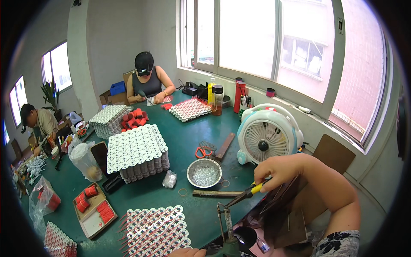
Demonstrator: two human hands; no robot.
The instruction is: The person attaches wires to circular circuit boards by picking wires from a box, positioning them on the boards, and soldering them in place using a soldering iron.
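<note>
My right hand [279, 172] is closed around the yellow handle of a pair of pliers [245, 197]. Their dark jaws point down and left, reaching the top of a worn upright metal stand [228, 222] at the table's front edge. At the lower rim only a sliver of my left hand [187, 252] shows, against the near edge of a white panel of round discs [156, 229]. Rows of red wires cross that panel and stick out at its left side. The left hand's fingers are mostly cut off by the picture's edge.
A metal bowl [204, 173] of small clear pieces sits mid-table, near orange-handled scissors [199, 153]. Stacked white panels [137, 150] stand left of it, beyond a cardboard tray [95, 214] of red parts. A fan [269, 137] stands at right. Across the table a person [147, 81] works.
</note>
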